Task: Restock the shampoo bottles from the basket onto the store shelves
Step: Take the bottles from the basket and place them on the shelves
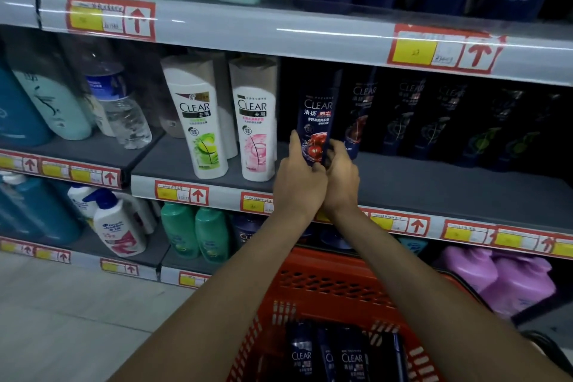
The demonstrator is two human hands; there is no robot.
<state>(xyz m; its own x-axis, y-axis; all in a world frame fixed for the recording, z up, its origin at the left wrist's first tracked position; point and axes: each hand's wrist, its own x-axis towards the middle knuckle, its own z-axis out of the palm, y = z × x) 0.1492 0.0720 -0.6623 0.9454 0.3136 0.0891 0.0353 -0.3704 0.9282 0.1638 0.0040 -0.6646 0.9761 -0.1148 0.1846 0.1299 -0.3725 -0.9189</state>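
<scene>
Shampoo bottle (317, 121) in L hand (299, 183), R hand (341, 178); white bottles (259, 139) beside.

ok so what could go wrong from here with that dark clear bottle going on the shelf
1. The dark bottle leans slightly and is held only low down by the left hand and right hand. Its base is hidden, so it may not be seated on the shelf and could tip on release.
2. It sits close between the pink-label white bottle and the row of dark bottles; a nudge might topple a neighbour.
</scene>
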